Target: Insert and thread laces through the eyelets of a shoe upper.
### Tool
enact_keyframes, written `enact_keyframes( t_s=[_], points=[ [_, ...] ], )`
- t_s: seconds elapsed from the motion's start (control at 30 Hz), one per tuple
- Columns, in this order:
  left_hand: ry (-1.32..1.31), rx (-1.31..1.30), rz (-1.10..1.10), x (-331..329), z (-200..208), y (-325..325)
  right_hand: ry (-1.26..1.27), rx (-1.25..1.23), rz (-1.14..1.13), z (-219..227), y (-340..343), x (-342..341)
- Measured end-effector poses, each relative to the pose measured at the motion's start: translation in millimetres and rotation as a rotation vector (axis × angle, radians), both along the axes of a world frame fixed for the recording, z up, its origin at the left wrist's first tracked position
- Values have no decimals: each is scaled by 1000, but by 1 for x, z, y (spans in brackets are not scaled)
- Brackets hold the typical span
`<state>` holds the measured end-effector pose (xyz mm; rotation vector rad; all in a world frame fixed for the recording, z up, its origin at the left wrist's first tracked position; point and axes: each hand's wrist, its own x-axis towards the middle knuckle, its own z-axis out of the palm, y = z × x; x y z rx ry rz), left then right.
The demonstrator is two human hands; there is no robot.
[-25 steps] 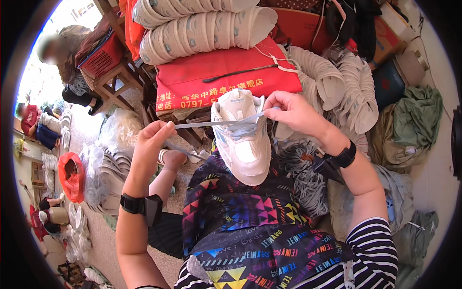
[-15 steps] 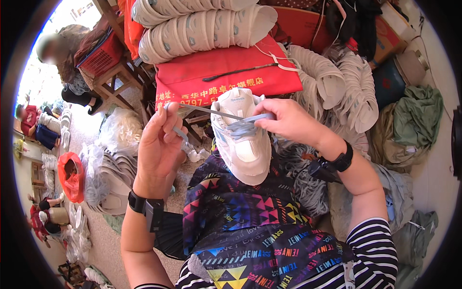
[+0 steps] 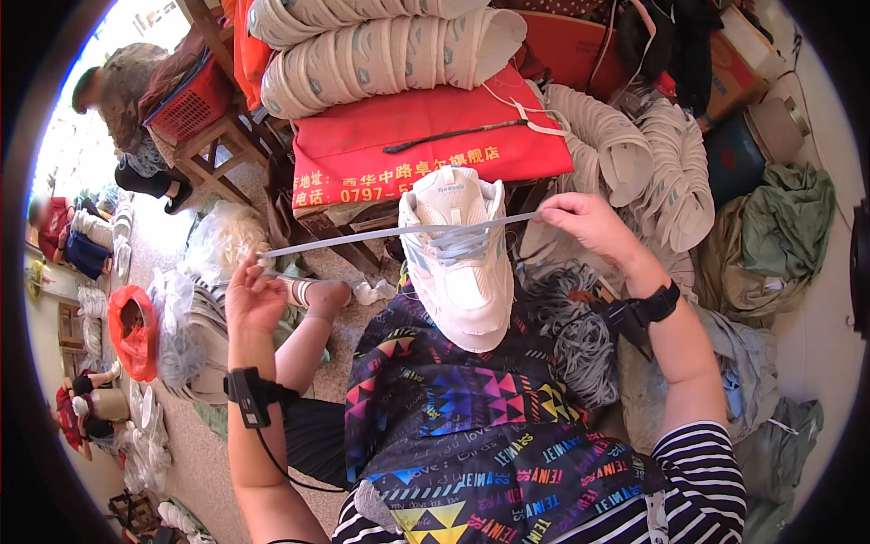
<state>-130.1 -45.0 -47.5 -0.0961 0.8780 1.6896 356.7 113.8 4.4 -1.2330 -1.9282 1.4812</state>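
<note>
A white sneaker (image 3: 458,299) with pale blue-grey trim stands tilted in front of me, its toe pointing down toward my lap. Some grey-blue lacing crosses its throat below the tongue. Stretched over the shoe is a flat grey-blue shoelace (image 3: 349,238), nearly straight from left to right. My left hand (image 3: 256,295), closed at the fingertips, pinches one end of it out to the left. On the other side my right hand (image 3: 589,231) grips the lace between thumb and forefinger. Whether this lace runs through an eyelet cannot be made out.
Stacked white shoe uppers (image 3: 381,63) lie on a red cloth (image 3: 362,150) ahead. More nested uppers (image 3: 666,172) stand at the right, above a bundle of grey laces (image 3: 580,354). An orange bag (image 3: 133,331) sits on the left floor. Other people are farther left.
Both hands have moved apart, left hand outward and lower, right hand outward to the right. The lace between them is now longer and pulled straight across the sneaker.
</note>
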Motion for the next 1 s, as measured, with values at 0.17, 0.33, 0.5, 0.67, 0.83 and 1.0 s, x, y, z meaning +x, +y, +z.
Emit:
enact_keyframes(
  t_s=[0.17, 0.33, 0.5, 0.67, 0.83, 1.0],
  points=[
    [21, -359, 227, -77, -37, -11, -581, 574, 70, -42, 11, 63],
    [-89, -430, 434, -95, -30, -17, -440, -233, -322, -58, 11, 75],
    [-77, -190, 550, -155, -61, -30, 747, -463, -878, -99, 34, 136],
    [91, -52, 604, -194, -68, -50, 921, -502, -1096, -163, 37, 318],
    [530, -291, 447, -113, -30, -43, 628, -571, -1033, -156, 44, 249],
    [911, -65, 20, 50, 18, 6, 217, -444, -793, -58, 8, 88]
  ],
)
